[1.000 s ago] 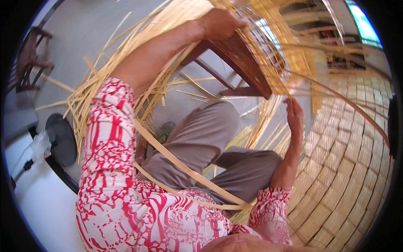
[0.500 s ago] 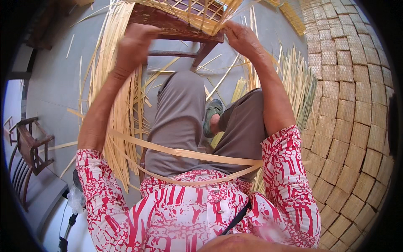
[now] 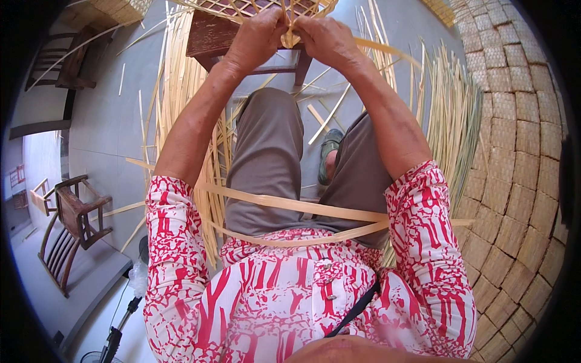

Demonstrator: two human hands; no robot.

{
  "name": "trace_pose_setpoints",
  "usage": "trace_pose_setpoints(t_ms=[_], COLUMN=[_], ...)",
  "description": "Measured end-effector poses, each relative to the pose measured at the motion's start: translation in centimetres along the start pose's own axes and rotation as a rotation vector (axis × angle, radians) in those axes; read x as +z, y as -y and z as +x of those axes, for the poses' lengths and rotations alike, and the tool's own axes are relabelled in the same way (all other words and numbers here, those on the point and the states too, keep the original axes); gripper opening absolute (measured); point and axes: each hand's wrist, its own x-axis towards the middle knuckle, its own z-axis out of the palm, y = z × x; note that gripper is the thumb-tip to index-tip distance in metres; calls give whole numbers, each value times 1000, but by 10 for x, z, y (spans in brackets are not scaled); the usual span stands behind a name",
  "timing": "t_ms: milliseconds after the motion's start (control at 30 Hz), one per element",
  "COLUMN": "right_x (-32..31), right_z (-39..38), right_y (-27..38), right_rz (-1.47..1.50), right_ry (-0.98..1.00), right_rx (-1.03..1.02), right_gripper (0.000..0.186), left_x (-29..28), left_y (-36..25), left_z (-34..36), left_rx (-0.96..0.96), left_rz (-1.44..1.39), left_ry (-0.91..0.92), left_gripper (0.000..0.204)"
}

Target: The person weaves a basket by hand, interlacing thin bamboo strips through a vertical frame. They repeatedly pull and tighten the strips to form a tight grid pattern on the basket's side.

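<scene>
My left hand (image 3: 260,37) and my right hand (image 3: 325,41) meet at the near edge of an open-weave bamboo basket (image 3: 242,8) at the top of the view. Both hands have their fingers closed on bamboo strips at that edge, with a short flat strip end (image 3: 290,40) showing between them. From beside my right hand a long pale strip (image 3: 387,48) arcs off to the right. The basket rests on a worn red-brown wooden stool (image 3: 212,33). Two loose bamboo strips (image 3: 290,206) lie across my thighs and lap.
Long split bamboo strips (image 3: 175,91) lie in a heap on the floor at left, and a greener bundle (image 3: 451,115) at right. Stacked woven pieces (image 3: 514,157) fill the right side. A small wooden chair (image 3: 75,212) lies on the left. A black stand (image 3: 124,320) is at lower left.
My left hand has moved right, from apart to beside my right hand at the basket's edge. My right hand has shifted slightly left. The whole view has also shifted.
</scene>
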Motion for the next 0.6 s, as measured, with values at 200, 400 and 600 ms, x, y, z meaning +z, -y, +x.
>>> trace_pose_setpoints(t_ms=[200, 400, 600], right_x=[-2, -14, -19], right_z=[-1, -9, -13], right_y=[5, -5, -14], right_rz=[-109, -136, 71], right_ry=[-33, 6, 67], right_rx=[60, 248, 124], right_gripper=[16, 42, 52], left_x=[-1, -4, -16], left_y=[-3, -30, -50], left_z=[2, -1, -14], left_rx=[129, -3, 40], left_rz=[155, 84, 98], left_ry=[1, 16, 74], left_gripper=[17, 11, 8])
